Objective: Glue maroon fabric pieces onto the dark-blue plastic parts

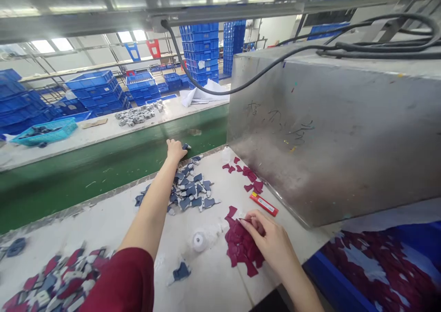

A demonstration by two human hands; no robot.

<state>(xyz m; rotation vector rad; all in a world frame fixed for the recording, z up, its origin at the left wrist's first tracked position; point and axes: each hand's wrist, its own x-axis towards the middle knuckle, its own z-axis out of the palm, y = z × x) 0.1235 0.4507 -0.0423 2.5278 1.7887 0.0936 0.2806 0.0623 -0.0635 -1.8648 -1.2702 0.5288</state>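
My left hand (176, 150) reaches out over the near edge of the green belt, its fingers closed on a small navy piece (186, 147) with a pale part. Below that arm lies a loose heap of navy-and-white pieces (190, 190). My right hand (267, 234) pinches a thin maroon piece (242, 220), mostly hidden by the fingers, over a pile of flat maroon pieces (239, 247). A white round-topped bottle (199, 241) stands between the two heaps. One navy piece (181, 271) lies apart, nearer to me.
A metal box (327, 137) borders the worktable on the right, beside a red-and-yellow packet (263, 204) and scattered maroon pieces (253, 178). Mixed maroon-and-grey pieces (65, 280) lie front left. A blue crate (339, 280) stands lower right. A black cable (241, 87) hangs across the view beyond the green belt (103, 178).
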